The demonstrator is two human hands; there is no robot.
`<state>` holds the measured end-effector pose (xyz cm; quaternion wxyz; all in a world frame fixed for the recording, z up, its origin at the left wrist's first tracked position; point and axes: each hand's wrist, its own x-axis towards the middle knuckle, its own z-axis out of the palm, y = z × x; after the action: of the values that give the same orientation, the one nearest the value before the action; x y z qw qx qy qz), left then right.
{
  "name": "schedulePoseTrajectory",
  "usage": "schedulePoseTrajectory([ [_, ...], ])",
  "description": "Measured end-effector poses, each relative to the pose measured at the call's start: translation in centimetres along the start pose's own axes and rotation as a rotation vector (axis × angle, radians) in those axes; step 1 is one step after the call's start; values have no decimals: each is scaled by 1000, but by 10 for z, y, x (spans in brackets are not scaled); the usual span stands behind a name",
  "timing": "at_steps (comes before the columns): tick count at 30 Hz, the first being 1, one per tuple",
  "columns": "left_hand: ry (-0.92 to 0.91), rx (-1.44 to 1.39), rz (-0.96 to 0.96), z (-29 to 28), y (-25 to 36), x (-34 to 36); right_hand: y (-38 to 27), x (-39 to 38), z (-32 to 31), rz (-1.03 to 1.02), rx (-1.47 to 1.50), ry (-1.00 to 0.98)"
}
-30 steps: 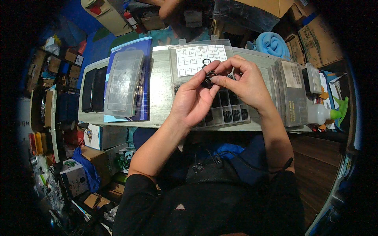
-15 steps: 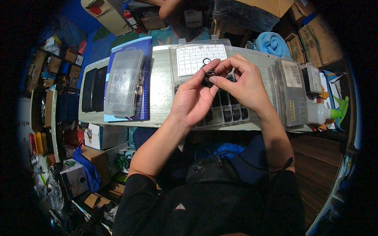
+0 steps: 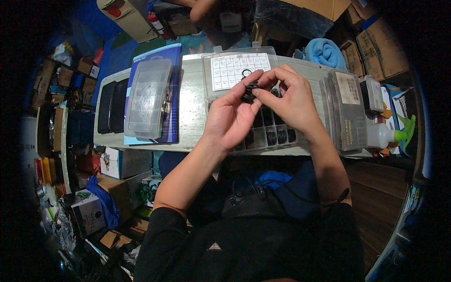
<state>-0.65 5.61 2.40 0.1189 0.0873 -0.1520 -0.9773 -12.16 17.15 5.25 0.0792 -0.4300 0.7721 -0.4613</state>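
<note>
My left hand [image 3: 229,116] is cupped round a bunch of black rubber rings [image 3: 248,97], and my right hand [image 3: 293,98] pinches at the same bunch with thumb and index finger. Both are over an open clear compartment case [image 3: 272,148], whose sections hold black rings [image 3: 282,136], partly hidden by my hands. A printed grid chart [image 3: 221,70] lies in the raised or laid-back lid, and a single black ring [image 3: 246,71] shows above my left fingertips.
Left on the table [image 3: 190,80] are a clear case [image 3: 145,98] on a blue booklet [image 3: 174,66] and black items [image 3: 108,105]. Right are stacked cases [image 3: 351,122], a spray bottle [image 3: 380,136] and rolled blue foam [image 3: 323,52]. Another person's limb [image 3: 199,11] shows beyond.
The fingers of both my hands shift slightly on the bunch of rings. My forearms and the things on the table stay where they were.
</note>
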Motion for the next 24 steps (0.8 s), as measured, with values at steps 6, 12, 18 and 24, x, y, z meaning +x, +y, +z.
schedulePoseTrajectory([
  [6, -3, 25, -31, 0, 2, 0, 2, 1, -2, 6, 99, -57],
  [12, 35, 34, -25, 2, 1, -2, 4, 0, -2, -42, 53, -61],
  [18, 0, 25, 1, 2, 1, -1, 1, 0, 3, -22, 43, 0],
  [24, 8, 13, 8, 0, -1, 0, -2, -1, 1, 26, 1, -8],
])
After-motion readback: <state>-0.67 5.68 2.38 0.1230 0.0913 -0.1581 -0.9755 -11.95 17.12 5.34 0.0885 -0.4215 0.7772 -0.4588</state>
